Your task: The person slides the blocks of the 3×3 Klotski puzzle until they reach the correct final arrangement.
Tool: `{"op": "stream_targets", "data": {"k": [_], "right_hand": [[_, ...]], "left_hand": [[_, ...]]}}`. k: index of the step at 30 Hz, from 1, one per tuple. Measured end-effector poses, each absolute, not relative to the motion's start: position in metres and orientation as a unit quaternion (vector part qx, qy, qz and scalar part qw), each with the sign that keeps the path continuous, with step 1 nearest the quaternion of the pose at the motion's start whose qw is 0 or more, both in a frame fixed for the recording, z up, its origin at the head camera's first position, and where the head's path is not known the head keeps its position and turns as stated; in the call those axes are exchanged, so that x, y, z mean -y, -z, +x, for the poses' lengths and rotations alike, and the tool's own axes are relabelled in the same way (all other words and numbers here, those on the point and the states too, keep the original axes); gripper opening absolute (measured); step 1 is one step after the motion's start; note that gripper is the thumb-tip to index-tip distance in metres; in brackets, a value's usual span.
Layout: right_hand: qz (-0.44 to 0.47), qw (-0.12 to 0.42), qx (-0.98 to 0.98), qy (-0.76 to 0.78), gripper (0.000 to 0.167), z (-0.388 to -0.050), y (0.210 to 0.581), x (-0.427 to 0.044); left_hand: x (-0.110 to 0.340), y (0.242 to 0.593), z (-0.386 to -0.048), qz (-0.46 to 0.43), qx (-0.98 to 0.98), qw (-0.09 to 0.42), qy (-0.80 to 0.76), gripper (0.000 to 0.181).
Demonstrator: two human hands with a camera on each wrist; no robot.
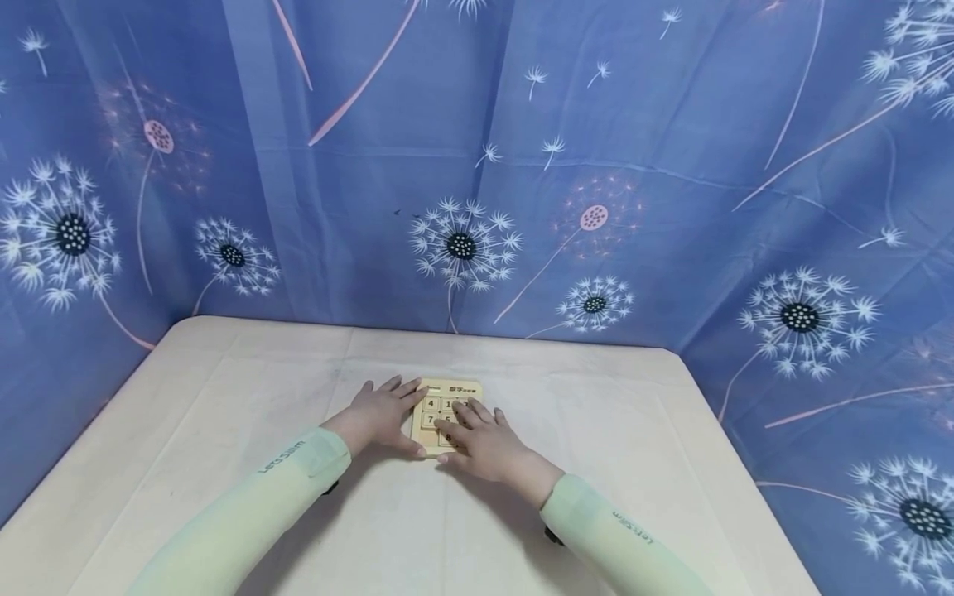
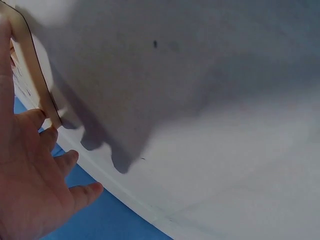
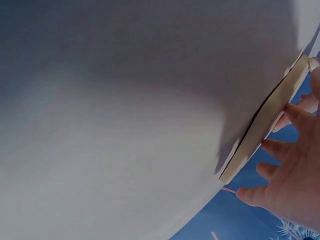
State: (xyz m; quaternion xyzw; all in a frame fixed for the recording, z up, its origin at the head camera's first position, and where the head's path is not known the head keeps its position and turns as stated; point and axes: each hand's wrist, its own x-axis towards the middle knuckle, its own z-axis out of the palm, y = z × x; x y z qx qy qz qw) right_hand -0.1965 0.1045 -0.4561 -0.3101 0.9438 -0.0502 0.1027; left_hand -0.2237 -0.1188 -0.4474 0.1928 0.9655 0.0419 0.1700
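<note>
A wooden number sliding puzzle (image 1: pixel 450 386) lies flat on the table, its numbered tiles set inside a pale frame. Tiles 4, 1 and 7 can be read; fingers cover several others. A bare slot shows at the lower left of the frame. My left hand (image 1: pixel 382 417) holds the puzzle's left side, thumb at the near corner and fingers along the far part. Over the right half, my right hand (image 1: pixel 483 443) has its fingertips on the tiles and its thumb by the near edge. In the right wrist view, the puzzle's side edge (image 3: pixel 265 117) runs beside the spread fingers.
A pale cloth covers the table (image 1: pixel 596 397) around the puzzle. Blue curtains (image 1: pixel 358 232) with dandelion prints stand behind the table and along both sides. Light green sleeves cover both forearms.
</note>
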Motion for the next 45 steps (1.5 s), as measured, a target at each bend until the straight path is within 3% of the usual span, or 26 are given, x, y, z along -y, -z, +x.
{"op": "stream_targets", "data": {"k": [45], "right_hand": [[-0.321,0.113,-0.937,0.078,0.057,-0.182,0.450,-0.109]], "left_hand": [[0.114,0.443,-0.223,0.180,-0.967,0.173,-0.050,0.110]]}}
